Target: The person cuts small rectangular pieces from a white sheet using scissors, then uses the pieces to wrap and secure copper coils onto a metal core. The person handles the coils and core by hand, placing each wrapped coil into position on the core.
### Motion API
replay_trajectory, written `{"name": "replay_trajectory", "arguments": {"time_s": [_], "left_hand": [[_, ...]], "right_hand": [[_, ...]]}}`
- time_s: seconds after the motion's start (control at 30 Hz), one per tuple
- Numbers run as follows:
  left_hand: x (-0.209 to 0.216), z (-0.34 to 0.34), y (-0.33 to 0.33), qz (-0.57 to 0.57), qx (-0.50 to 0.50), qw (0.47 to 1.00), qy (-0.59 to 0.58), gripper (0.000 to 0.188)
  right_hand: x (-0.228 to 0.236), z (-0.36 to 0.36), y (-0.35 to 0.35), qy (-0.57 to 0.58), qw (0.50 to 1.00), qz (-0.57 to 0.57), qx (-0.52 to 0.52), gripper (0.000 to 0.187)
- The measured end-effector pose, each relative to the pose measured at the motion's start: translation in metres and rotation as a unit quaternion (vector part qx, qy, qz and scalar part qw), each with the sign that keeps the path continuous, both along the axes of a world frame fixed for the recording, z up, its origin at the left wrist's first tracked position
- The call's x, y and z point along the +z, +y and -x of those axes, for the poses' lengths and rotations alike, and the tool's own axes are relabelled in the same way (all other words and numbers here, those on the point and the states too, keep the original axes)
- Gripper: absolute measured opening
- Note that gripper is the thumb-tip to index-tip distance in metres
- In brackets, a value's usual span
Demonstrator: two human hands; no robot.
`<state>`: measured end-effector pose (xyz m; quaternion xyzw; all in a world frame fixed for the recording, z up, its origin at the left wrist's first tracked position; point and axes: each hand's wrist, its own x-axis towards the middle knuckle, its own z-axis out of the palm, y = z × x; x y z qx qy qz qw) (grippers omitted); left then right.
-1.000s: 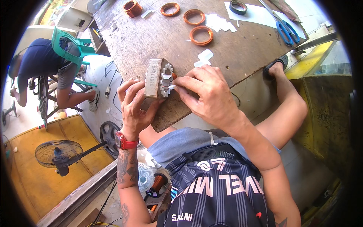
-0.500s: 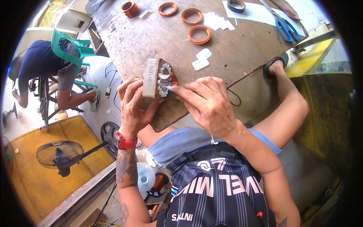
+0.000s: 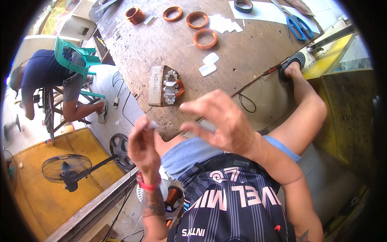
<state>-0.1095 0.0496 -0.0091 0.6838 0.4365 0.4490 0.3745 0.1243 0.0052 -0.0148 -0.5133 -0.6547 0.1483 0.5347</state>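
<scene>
A laminated metal core block (image 3: 156, 86) with slotted teeth, apparently a motor stator, stands on the wooden table (image 3: 133, 56) near its close corner. A copper wire coil (image 3: 179, 88) sits in its slots, with white insulation slips among the teeth. Just below the block, off the table's edge, my left hand (image 3: 144, 146) pinches a small whitish slip (image 3: 152, 125) at its fingertips. My right hand (image 3: 225, 123) is raised to the right of the block, thumb and fingers apart and slightly blurred. Neither hand touches the block.
Several copper coils (image 3: 205, 38) lie toward the far side, beside white slips (image 3: 223, 24). Two slips (image 3: 208, 69) are nearer. Black tape (image 3: 243, 5) and blue-handled scissors (image 3: 300, 29) rest on white paper. A fan (image 3: 66, 167) stands lower left; another person (image 3: 44, 72) bends beside a green chair (image 3: 72, 50).
Both hands have come off the core block. My left hand moved down toward me and now holds a small slip; my right hand drew back and its fingers spread.
</scene>
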Motion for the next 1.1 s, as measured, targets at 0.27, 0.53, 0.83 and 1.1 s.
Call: {"name": "replay_trajectory", "arguments": {"time_s": [0.27,0.53,0.83,1.1], "left_hand": [[0.0,-0.008,-0.049,0.101,-0.066,0.987,-0.109,0.024],[0.008,0.005,-0.011,-0.03,-0.142,0.989,0.041,0.029],[-0.002,-0.02,0.145,-0.079,-0.268,0.948,0.154,0.033],[0.004,-0.033,0.13,-0.109,-0.211,0.945,0.226,0.037]], "right_hand": [[-0.002,0.014,-0.016,-0.028,0.99,-0.08,0.11,0.038],[0.001,-0.004,-0.018,-0.057,0.992,-0.105,0.049,0.029],[-0.012,-0.004,0.048,-0.119,0.984,0.027,-0.128,0.017],[-0.005,-0.003,0.06,-0.078,0.989,0.093,-0.085,0.017]]}}
